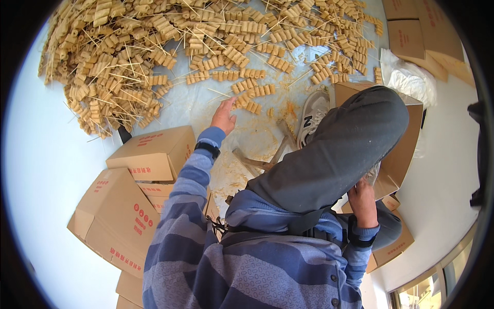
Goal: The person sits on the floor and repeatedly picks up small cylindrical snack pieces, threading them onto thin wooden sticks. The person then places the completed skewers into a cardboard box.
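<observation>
My left hand (225,116) reaches out over the floor, fingers stretched and holding nothing I can see. Its fingertips are beside one of the nearest skewers (248,105), a row of tan ridged rolls on a thin stick. Beyond lies a large heap of such skewers (139,51). At the right, my right hand (363,202) is closed on what looks like a crumpled clear plastic bag (372,174), next to an open cardboard box (399,159). My raised knee partly covers the box, and the fingertips of that hand are hidden.
Closed cardboard boxes (116,211) are stacked at the left. More cartons (411,36) stand at the far right, near white plastic bags (406,74). A wooden stool frame (267,159) is in front of me beside my shoe (313,113). Crumbs litter the floor sheet.
</observation>
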Tool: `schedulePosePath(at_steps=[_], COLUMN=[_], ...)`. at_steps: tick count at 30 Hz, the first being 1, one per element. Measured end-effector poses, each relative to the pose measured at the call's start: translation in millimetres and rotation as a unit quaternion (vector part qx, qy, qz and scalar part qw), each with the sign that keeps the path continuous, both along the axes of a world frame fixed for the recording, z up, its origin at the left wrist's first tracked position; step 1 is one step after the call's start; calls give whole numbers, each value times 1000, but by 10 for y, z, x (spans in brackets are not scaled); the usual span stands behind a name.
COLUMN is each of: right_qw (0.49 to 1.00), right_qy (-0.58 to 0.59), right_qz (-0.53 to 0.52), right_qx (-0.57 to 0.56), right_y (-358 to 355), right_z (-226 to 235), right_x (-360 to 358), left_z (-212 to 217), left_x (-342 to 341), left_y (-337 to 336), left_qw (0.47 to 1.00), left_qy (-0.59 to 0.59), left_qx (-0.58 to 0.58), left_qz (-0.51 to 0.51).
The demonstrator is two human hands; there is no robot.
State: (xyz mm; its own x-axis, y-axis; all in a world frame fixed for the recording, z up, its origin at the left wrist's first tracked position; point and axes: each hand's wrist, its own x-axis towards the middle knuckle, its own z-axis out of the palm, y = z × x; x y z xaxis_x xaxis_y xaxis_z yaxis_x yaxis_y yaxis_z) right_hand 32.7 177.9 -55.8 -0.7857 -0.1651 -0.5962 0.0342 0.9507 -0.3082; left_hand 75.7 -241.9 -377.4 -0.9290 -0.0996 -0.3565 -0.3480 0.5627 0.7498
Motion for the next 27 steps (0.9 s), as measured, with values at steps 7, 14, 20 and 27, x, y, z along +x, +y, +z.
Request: schedulePosePath(at_steps=[7,14,20,27], right_qw=[999,999,999,995], right_qy=[-12,-14,3,4], right_qz=[-39,-50,-44,-96], right_qx=[4,-3,7,-8], right_y=[12,-53,19,-42], right_z=[107,120,125,311], right_x=[13,15,-5,-100], left_z=[-258,-278,-485,-352], left_x=[-461,-348,-307,-78], left_y=[-190,-273,-230,-127], left_qw=[966,930,925,966], left_qy=[-28,-118,-146,-239], left_qx=[-232,-328,-317,-1], left_qz=[-114,-111,-151,-97])
